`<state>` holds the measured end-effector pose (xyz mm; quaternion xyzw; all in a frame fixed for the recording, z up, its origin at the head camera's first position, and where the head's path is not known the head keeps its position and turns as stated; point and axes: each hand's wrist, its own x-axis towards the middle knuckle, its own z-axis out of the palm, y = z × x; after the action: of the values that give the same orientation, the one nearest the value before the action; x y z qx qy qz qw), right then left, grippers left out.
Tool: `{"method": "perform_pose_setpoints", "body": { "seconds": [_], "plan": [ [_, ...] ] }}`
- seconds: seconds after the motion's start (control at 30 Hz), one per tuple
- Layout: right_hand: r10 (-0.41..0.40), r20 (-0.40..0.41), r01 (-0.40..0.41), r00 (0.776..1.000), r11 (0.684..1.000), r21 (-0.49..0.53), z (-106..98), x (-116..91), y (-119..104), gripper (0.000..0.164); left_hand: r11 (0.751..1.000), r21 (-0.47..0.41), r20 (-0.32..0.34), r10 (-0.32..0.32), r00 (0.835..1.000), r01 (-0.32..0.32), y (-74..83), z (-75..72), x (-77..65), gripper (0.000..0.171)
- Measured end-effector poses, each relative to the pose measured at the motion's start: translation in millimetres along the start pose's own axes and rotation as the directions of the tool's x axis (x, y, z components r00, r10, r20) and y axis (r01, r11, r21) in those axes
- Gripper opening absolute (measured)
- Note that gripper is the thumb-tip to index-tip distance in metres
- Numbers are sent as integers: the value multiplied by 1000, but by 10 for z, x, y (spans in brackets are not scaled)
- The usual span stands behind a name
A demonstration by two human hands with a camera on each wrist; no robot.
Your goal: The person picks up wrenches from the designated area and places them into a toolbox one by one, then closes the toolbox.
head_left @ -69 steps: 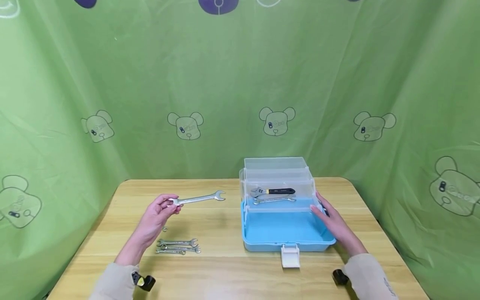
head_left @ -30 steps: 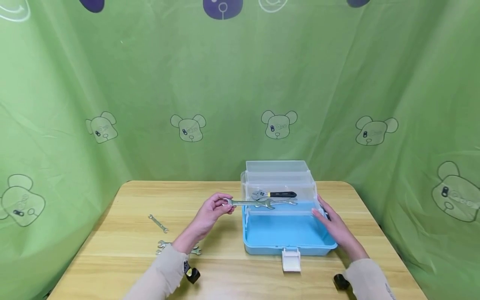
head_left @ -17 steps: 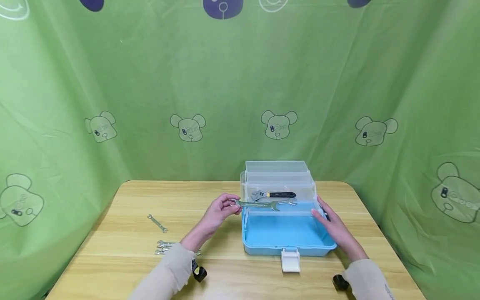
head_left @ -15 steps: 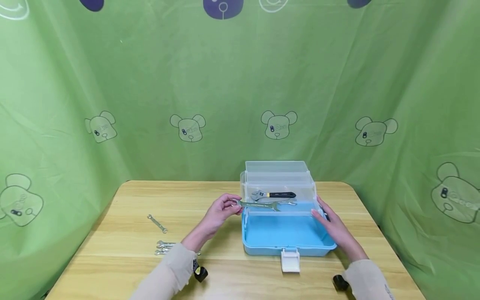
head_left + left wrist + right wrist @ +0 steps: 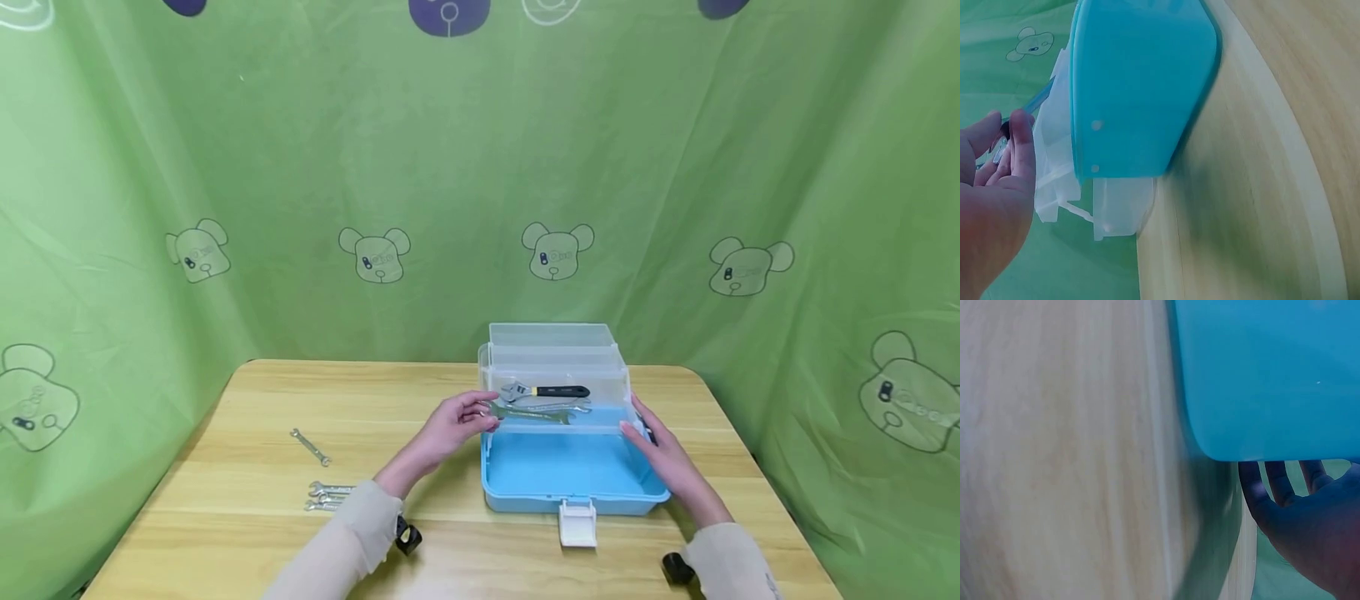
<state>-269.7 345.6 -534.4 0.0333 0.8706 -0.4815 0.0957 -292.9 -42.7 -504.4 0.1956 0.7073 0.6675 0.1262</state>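
Left hand (image 5: pixel 455 425) beside adjustable wrench (image 5: pixel 545 392)

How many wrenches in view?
At least 7: adjustable wrench and silver wrench in tray, third wrench at left hand, lone wrench and three piled wrenches on table; more may be hidden.

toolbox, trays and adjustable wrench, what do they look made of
Toolbox: likely plastic, its blue walls smooth and softly glossy.
Trays: probably plastic too, being translucent and faintly milky.
Adjustable wrench: probably steel, from its shiny grey head; the black grip could be rubber or plastic.
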Motion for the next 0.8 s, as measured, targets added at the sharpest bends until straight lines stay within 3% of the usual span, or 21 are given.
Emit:
{"method": "perform_pose_setpoints", "body": {
  "seconds": [0.2, 0.33, 0.53, 0.8],
  "plan": [
    [10, 3, -10, 1000, 1000, -4, -14, 5, -11, 85, 999, 38, -26, 10, 1000, -9, 20, 78, 19, 44],
    [15, 3, -15, 1000, 1000, -6, -24, -9, -24, 83, 989, 139, -50, 65, 997, -57, 24, 107, 48, 38],
    [4, -1, -4, 1000, 1000, -14, -36, -6, -36, 81, 940, 323, -65, 141, 988, -113, 30, 155, 111, 34],
    [8, 3, -8, 1000, 1000, 14, 1, 11, -5, 82, 852, 515, -80, 154, 985, -91, 42, 204, 133, 31]
  ]
}}
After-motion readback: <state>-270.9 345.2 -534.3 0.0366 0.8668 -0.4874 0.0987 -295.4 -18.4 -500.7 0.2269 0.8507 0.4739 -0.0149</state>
